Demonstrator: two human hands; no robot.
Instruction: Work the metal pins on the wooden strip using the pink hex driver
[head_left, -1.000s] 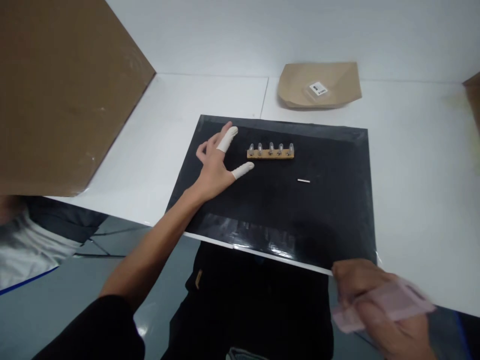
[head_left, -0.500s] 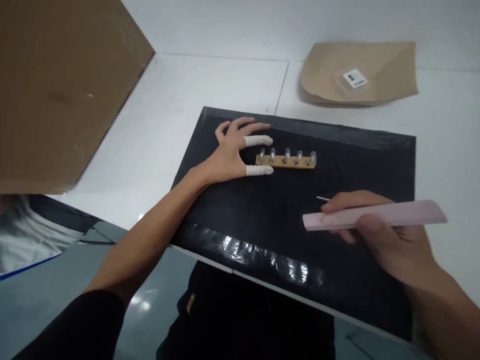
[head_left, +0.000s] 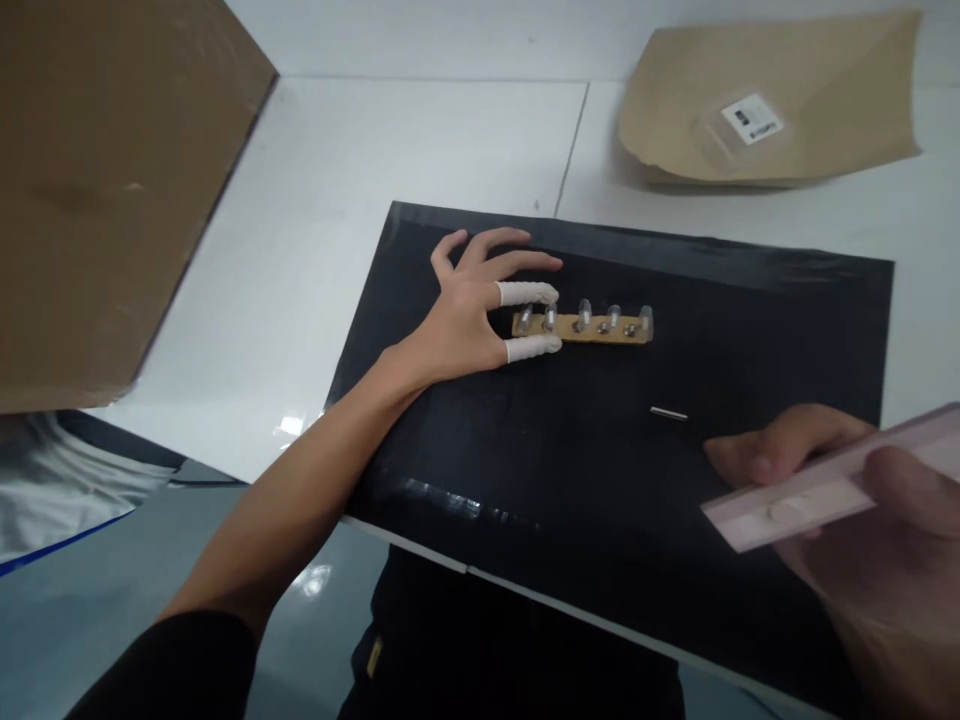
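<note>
My left hand [head_left: 472, 315] wears white finger cots on the thumb and index finger. These two close around the left part of a cardboard strip [head_left: 568, 328], thumb along its near edge and index finger at the far side; the other fingers are spread. Several clear rounded caps [head_left: 584, 314] stand in a row on the strip, with small shiny metal bits beside some of them. My right hand [head_left: 825, 450] is closed around a long pale pink case [head_left: 810, 505], held above the mat's right side. A thin metal pin [head_left: 669, 413] lies on the mat left of that hand.
A black mat [head_left: 480, 440] covers the near part of the white table [head_left: 337, 150]. At the back right, an open brown paper tray [head_left: 847, 90] holds a small clear box [head_left: 739, 130] with a printed label. A large cardboard panel [head_left: 120, 180] stands at the left.
My right hand has moved right and toward me with the pink case, leaving the metal pin in full view on the mat. My left index finger sits closer to the strip.
</note>
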